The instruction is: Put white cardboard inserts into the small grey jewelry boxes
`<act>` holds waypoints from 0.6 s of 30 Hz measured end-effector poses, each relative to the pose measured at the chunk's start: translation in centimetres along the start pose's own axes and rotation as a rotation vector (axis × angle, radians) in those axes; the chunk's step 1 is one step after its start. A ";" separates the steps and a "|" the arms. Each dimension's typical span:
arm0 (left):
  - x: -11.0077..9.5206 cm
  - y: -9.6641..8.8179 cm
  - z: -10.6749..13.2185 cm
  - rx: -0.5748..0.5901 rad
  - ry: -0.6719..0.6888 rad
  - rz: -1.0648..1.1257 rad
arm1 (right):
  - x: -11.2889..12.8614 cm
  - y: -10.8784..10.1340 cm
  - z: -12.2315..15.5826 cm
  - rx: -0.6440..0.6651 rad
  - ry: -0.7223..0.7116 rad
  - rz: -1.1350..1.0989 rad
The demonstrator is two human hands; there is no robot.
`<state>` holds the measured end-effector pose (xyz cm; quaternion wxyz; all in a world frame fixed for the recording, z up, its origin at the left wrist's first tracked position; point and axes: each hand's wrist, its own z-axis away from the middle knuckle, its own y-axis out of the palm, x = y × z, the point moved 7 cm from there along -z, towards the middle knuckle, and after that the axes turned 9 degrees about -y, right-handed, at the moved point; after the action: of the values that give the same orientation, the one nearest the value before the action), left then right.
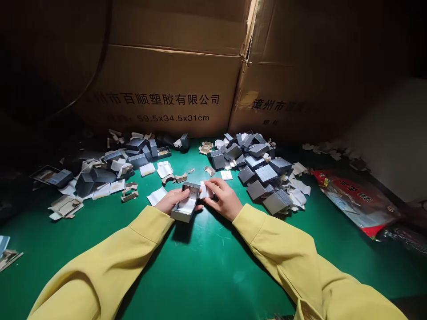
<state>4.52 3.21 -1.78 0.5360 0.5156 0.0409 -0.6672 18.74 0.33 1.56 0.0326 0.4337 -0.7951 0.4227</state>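
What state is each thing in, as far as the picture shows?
Left hand: gripping the small box
Right hand: pinching a white piece
Small box: open, tilted
White piece: beside the small box
Right heap of boxes: jumbled
Left heap of boxes: jumbled, scraps around
Red-edged bag: lying on the table
Cartons: side by side

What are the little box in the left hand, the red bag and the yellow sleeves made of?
The little box: probably stiff cardboard, slightly shiny outside, with thin, straight walls.
The red bag: seems shiny plastic, partly see-through, with bright glints.
The yellow sleeves: likely dull, soft cloth, because they wrinkle.
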 end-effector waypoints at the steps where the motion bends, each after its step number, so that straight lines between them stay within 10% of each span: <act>1: 0.0 -0.1 0.0 -0.007 0.015 -0.020 | 0.0 -0.1 0.0 0.006 0.002 0.017; 10: -3.6 -1.6 1.7 -0.482 0.440 -0.724 | -2.8 -1.2 0.4 -0.145 0.390 -0.331; 18: -5.5 -2.9 3.3 -0.772 0.555 -0.874 | -3.5 -0.6 0.9 -0.183 0.514 -0.503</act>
<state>-0.38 6.12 2.30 0.3311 0.3747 0.6216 -0.6030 21.57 1.87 -0.07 0.3730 0.4905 -0.6638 0.4238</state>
